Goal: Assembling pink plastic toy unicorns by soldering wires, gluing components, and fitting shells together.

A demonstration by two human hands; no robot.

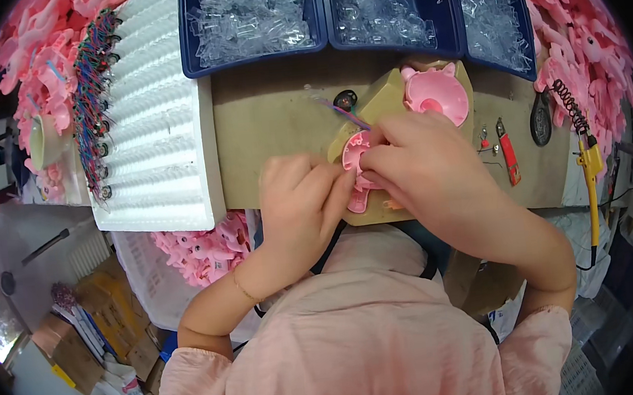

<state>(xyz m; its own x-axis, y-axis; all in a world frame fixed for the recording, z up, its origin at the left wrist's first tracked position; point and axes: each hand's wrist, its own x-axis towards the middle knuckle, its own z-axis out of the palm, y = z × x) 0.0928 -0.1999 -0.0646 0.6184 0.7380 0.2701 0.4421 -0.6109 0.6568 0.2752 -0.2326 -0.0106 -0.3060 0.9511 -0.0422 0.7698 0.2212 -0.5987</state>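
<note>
1. Two bare hands meet over the near middle of your table (264,119), both at a small pink plastic piece (354,149) that lies on a tan block (383,97).
2. Your left hand (299,191) comes in on the left side of that piece, its fingers curled in close to the thumb; whether they grip anything cannot be told from this view.
3. Your right hand (429,156) covers the piece's right side, fingertips bent down toward it; what lies between them is hidden, so you cannot tell if it is holding something.
4. Thin coloured wires (352,117) run out on the far side of your right fingertips, near a small black round part (345,99).
5. Just beyond your right hand, a pink bowl-shaped piece (437,95) sits on the block with its hollow side up.
6. To your right on the table lie a red-handled tool (508,154) and a black oval thing (540,119); farther right is a yellow-handled tool (590,162) with a black coiled cord (570,104).
7. Three dark blue bins (258,62) along the far side hold clear plastic pieces (252,19).
8. On your left is a white ridged tray (156,129), with bundles of coloured wire (94,104) along its left edge.
9. More pink pieces are heaped far left (49,63) and far right (580,31), and others fill a white basket (138,266) below the table's near left edge.
</note>
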